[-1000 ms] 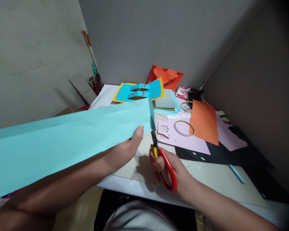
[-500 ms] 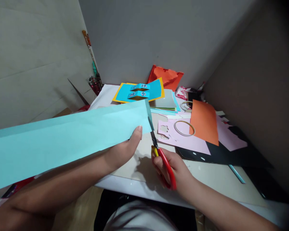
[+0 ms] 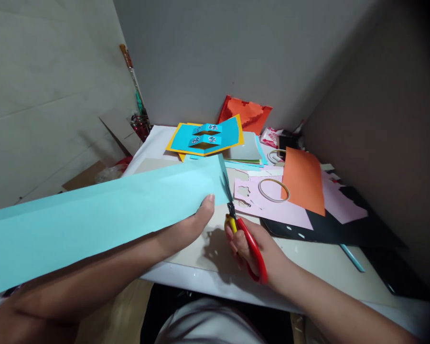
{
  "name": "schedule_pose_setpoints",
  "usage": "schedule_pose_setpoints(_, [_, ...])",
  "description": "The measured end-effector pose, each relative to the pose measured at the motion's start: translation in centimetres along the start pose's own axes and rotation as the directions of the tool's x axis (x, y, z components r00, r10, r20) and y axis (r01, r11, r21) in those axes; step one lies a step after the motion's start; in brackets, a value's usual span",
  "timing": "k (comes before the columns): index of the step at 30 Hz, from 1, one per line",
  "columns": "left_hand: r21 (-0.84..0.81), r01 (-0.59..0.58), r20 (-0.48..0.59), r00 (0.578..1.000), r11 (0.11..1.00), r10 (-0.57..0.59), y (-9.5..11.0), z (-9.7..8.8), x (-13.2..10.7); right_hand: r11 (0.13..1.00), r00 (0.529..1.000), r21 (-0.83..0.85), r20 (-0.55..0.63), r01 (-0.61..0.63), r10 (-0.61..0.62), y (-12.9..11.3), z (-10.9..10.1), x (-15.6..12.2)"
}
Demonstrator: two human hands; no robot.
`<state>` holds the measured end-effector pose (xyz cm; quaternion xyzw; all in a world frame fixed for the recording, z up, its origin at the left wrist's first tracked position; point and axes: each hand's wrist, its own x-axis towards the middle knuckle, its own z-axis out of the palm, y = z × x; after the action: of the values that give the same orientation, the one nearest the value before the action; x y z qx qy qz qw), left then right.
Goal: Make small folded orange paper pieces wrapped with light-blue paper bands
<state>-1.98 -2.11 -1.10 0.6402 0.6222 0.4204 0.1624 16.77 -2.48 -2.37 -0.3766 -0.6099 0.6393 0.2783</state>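
Observation:
A long sheet of light blue paper [image 3: 129, 205] stretches from the left edge of the view to the middle, held above the table. My left hand [image 3: 197, 220] grips its right end from below, thumb on top and the other fingers hidden behind the paper. In my right hand [image 3: 252, 239] are scissors [image 3: 246, 248] with red and yellow handles, fingers wrapped through the loops. Their dark blades point up and away, at the right end of the blue paper. The blades look slightly parted.
Behind stands a blue and yellow pop-up card [image 3: 232, 136]. To the right lie pink paper with cutouts [image 3: 294, 217], a tape ring [image 3: 289, 195], orange paper [image 3: 304, 181] and a black sheet [image 3: 358, 229]. Grey walls enclose the table's back and right.
The blue paper and my left hand have dropped a little. The scissors' blades have parted slightly, and the red handle has swung outward to the right.

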Motion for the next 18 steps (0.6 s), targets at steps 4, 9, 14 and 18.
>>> schedule_pose_setpoints(4, [0.108,-0.028,-0.019,0.999,0.994,0.031,-0.41,0.14,-0.05,1.0,0.999,0.01,0.013,-0.029,0.029,-0.16,-0.02,0.11])
schedule_pose_setpoints(9, [0.102,-0.036,0.028,0.999,0.994,0.034,-0.72,0.17,-0.16,1.0,0.999,0.013,0.036,-0.022,0.021,0.0,-0.03,0.3])
schedule_pose_setpoints(14, [0.121,-0.081,0.057,0.996,0.989,0.074,-0.21,-0.29,-0.04,1.0,1.0,0.01,0.008,0.014,-0.014,0.26,0.18,0.46])
schedule_pose_setpoints(18, [0.132,-0.093,0.042,0.995,0.987,0.088,-0.04,-0.39,0.09,1.0,1.0,0.01,-0.017,-0.025,0.025,0.08,0.33,0.37])
